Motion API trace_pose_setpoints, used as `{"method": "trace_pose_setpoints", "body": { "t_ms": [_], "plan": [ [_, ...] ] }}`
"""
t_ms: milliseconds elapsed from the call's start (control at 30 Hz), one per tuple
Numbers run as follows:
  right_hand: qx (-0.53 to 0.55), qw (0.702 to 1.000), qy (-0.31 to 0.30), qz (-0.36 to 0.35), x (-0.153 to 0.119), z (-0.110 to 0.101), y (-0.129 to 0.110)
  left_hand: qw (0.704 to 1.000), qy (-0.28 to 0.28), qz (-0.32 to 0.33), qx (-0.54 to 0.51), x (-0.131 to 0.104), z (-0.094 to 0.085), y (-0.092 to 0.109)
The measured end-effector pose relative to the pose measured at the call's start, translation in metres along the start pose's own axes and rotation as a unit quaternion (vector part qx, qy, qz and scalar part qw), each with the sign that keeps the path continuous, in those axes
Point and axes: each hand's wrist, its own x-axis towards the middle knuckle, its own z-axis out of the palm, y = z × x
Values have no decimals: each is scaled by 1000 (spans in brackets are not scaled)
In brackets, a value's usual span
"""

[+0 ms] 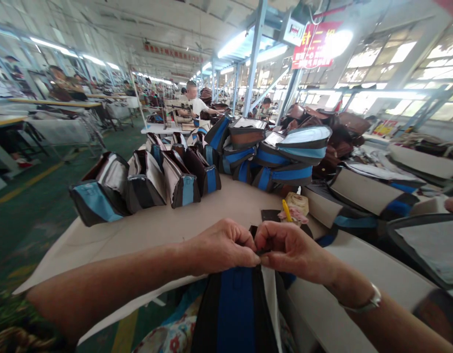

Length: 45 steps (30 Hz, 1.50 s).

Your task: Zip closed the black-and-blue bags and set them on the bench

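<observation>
Meeting fingertip to fingertip, the left hand (226,246) and right hand (288,247) pinch the dark bag's (236,309) top edge.

Room above tabletop (233,203); bags (188,189) beyond

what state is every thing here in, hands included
Left hand, pinching the striped piece
Right hand, pinching the same piece
Striped piece, held at its top end
Left row of bags, standing, tops open
Yellow tool, leaning by pink cloth
Ceiling lights, on
</observation>
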Motion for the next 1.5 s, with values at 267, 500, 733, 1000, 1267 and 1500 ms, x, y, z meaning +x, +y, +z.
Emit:
{"method": "trace_pose_setpoints", "body": {
  "t_ms": [267, 500, 733, 1000, 1267, 1500],
  "plan": [
    [-55, 998, 25, 9, -3, 0, 2, 945, 60, 195, 257, 0, 2, -4],
    [-217, 958, 110, -153, -8, 17, 8, 907, 91, 244, 331, -5, 1, -10],
    [-499, 786, 96, -353, -25, 25, 14, 989, -73, 51, 122, -4, -15, -1],
    [-290, 915, 112, -256, -43, 20, 15, 985, -108, 64, 120, 0, -12, -6],
    [-123, 988, -58, -78, -15, -16, 4, 972, -109, 119, 170, 0, -9, 3],
    [-140, 977, -6, -163, -20, -5, 9, 967, -140, 166, 131, -1, -10, 7]
  ]
}}
